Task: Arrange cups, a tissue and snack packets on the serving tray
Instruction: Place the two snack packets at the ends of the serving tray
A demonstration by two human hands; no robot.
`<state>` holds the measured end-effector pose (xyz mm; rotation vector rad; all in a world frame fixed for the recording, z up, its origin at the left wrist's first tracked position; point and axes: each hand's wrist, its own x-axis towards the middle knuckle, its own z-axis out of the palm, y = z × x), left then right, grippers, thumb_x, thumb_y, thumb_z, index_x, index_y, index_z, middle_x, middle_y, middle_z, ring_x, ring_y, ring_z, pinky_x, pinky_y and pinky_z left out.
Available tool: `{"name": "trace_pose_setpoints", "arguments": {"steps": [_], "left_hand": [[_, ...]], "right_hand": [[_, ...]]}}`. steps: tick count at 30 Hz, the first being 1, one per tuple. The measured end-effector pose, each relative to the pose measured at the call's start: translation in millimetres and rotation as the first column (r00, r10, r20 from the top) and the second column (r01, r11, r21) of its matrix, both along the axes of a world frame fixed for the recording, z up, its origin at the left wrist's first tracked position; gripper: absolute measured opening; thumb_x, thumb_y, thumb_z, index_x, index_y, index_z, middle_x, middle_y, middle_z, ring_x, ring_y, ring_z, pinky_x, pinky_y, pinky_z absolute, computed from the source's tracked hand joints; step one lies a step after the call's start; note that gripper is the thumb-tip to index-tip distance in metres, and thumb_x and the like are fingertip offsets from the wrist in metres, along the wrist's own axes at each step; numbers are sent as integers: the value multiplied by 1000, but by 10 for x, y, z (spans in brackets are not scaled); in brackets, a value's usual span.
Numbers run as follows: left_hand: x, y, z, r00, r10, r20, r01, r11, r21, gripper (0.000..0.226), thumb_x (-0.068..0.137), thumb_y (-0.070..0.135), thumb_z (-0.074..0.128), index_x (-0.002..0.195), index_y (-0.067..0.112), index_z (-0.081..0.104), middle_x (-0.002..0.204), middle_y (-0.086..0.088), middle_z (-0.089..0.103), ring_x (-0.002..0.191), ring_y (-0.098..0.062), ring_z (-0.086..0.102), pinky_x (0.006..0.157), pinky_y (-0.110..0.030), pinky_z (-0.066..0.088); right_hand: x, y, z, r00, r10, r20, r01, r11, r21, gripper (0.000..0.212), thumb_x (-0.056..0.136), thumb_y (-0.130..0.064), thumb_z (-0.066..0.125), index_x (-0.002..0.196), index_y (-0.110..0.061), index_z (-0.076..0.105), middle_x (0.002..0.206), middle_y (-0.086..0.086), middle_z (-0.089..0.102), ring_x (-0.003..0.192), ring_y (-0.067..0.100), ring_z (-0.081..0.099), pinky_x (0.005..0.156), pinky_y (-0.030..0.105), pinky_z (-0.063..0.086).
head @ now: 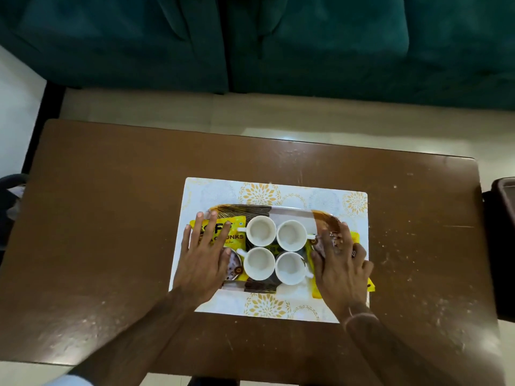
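Four white cups (274,248) sit in a two-by-two block mid-tray (239,210). Left hand (204,260) lies flat, fingers spread, on the 9 o'clock snack packet (237,227); right hand (341,267) flat on the 3 o'clock packet (316,291). Both packets run 12-to-6; no tissue visible

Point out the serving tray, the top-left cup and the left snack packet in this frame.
serving tray (239,209), head view, on its patterned far rim.
top-left cup (260,230), head view, on its pale inside bottom.
left snack packet (237,236), head view, on the yellow printed front beside the fingers.
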<state>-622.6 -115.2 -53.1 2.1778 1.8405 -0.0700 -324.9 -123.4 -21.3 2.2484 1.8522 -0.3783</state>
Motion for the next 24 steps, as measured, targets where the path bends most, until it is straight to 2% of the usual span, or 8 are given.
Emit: {"name": "trace_pose_setpoints", "arguments": {"steps": [3, 6, 11, 16, 20, 21, 24], "left_hand": [[-67, 46, -54, 998, -63, 19, 64, 998, -24, 55, 103, 40, 30, 156, 28, 27, 169, -5, 7, 155, -30, -3, 121, -56, 15], [-96, 89, -76, 996, -89, 29, 90, 995, -37, 55, 103, 40, 32, 156, 30, 27, 169, -4, 6, 155, -29, -4, 121, -56, 14], [-88, 124, -22, 993, -106, 43, 108, 992, -67, 55, 102, 40, 30, 156, 29, 30, 169, -5, 7, 155, -30, -4, 121, -57, 14], [-47, 133, 174, 993, -23, 118, 36, 993, -112, 58, 97, 42, 35, 154, 29, 35, 169, -2, 6, 155, -25, -10, 123, -53, 3], [14, 165, 375, 989, 53, 139, -31, 987, -160, 61, 97, 43, 34, 156, 28, 30, 169, -1, 1, 153, -21, -17, 123, -48, -4], [30, 163, 420, 992, 44, 122, -24, 987, -161, 61, 97, 44, 30, 156, 26, 30, 169, -3, 2, 154, -23, -16, 123, -49, -2], [79, 115, 481, 998, -17, 57, 27, 984, -178, 66, 94, 44, 20, 156, 23, 30, 168, -7, 4, 154, -30, -9, 123, -55, 7]], "right_hand": [[-50, 120, -26, 986, -164, -28, 165, 986, 28, 54, 93, -51, 52, 141, -28, 44, 156, 11, 25, 114, 41, 42, 82, 52, 45], [-32, 172, -23, 968, -239, -80, 244, 968, 60, 49, 89, -50, 60, 132, -28, 49, 146, 10, 31, 109, 38, 41, 82, 49, 44], [27, 120, -32, 941, -327, -91, 334, 940, 74, 51, 90, -51, 59, 132, -23, 51, 146, 8, 32, 112, 39, 41, 84, 49, 44], [112, 96, 99, 966, -238, -106, 243, 969, 44, 54, 95, -57, 43, 143, -33, 37, 160, 5, 19, 136, 38, 31, 100, 59, 37], [171, 83, 212, 960, -226, -166, 228, 974, -10, 59, 98, -50, 36, 153, -33, 22, 165, 6, 7, 145, 40, 22, 105, 61, 36], [177, 65, 217, 967, -190, -168, 191, 982, -10, 60, 100, -49, 33, 155, -33, 17, 167, 5, 2, 149, 39, 17, 109, 60, 33], [179, -64, 158, 992, -6, -123, 3, 1000, -22, 62, 102, -51, 20, 158, -35, -2, 168, 0, -13, 155, 33, -6, 119, 60, 12]]}}
